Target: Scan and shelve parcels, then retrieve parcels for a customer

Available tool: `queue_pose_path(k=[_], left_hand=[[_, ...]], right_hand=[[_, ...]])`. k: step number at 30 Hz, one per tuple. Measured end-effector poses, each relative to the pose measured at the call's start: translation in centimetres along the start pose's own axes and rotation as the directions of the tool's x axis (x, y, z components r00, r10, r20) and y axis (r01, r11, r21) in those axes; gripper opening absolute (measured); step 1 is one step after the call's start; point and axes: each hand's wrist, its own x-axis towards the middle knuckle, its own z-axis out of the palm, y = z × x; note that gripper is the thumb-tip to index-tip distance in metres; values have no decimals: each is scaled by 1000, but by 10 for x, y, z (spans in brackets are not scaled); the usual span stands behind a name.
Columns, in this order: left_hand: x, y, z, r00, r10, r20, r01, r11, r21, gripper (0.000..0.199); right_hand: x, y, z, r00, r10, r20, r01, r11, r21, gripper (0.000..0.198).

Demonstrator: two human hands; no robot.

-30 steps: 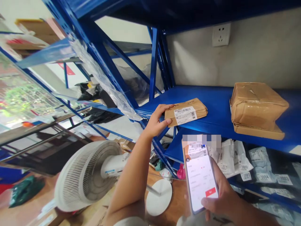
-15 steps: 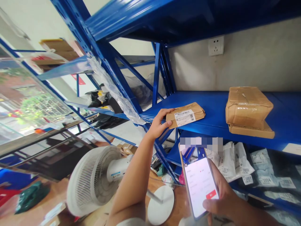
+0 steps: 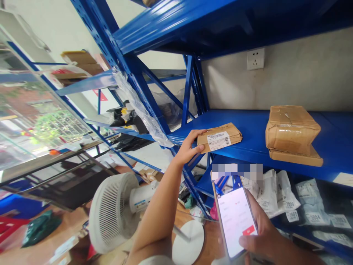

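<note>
My left hand (image 3: 190,148) grips the left end of a flat cardboard parcel (image 3: 234,133), thumb on the front and fingers over the top. The parcel rests at the front edge of the blue shelf (image 3: 248,121), its white barcode label facing me. Lower down, my right hand (image 3: 259,228) holds a smartphone (image 3: 234,221) upright, with the thumb on the lower right of its lit screen, near a red button. The top of the phone is partly covered by blurred squares. To the right on the same shelf, a taped cardboard box (image 3: 292,129) sits on a flatter one.
White plastic mailing bags (image 3: 284,191) with number labels lie on the shelf below. A white fan (image 3: 116,213) stands to the left of my arm. A blue rack post (image 3: 140,88) rises at the left, with a socket (image 3: 255,59) on the wall behind.
The view has shifted slightly, so the shelves and fan appear a little further right and lower. Both hands keep their hold on the parcel and the phone; the thumb stays by the screen.
</note>
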Motion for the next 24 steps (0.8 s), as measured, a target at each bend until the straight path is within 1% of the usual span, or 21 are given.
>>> queue_pose_path(k=[4, 7, 11, 15, 17, 18, 20, 22, 24], left_hand=[[-2, 7, 0, 995, -70, 67, 70, 998, -3, 88], [-2, 6, -1, 991, -118, 56, 122, 991, -63, 104], [1, -1, -6, 995, -97, 8, 97, 987, -128, 120], [3, -1, -13, 993, -111, 50, 119, 974, -195, 126], [3, 1, -16, 991, -108, 73, 120, 974, -190, 119], [3, 3, -17, 992, -99, 77, 110, 980, -167, 112], [3, 6, -19, 993, -82, 88, 90, 992, -92, 89], [4, 11, -18, 992, -94, 86, 95, 995, -8, 67], [7, 18, -15, 992, -120, 49, 117, 992, 50, 59]], right_hand=[[0, -7, 0, 999, 26, 33, -26, 999, -24, 91], [1, -14, 0, 998, 23, 50, -20, 998, -52, 91], [4, -22, 1, 999, 21, 35, -20, 999, -39, 88], [9, -28, 4, 998, 45, 37, -43, 997, -63, 87], [11, -30, 5, 998, 45, 45, -42, 996, -80, 88], [11, -31, 5, 998, 46, 52, -41, 995, -88, 89], [13, -32, 5, 997, 44, 67, -37, 994, -103, 91], [14, -33, 3, 996, 53, 76, -44, 993, -113, 92], [14, -33, 0, 996, 64, 69, -56, 992, -112, 96]])
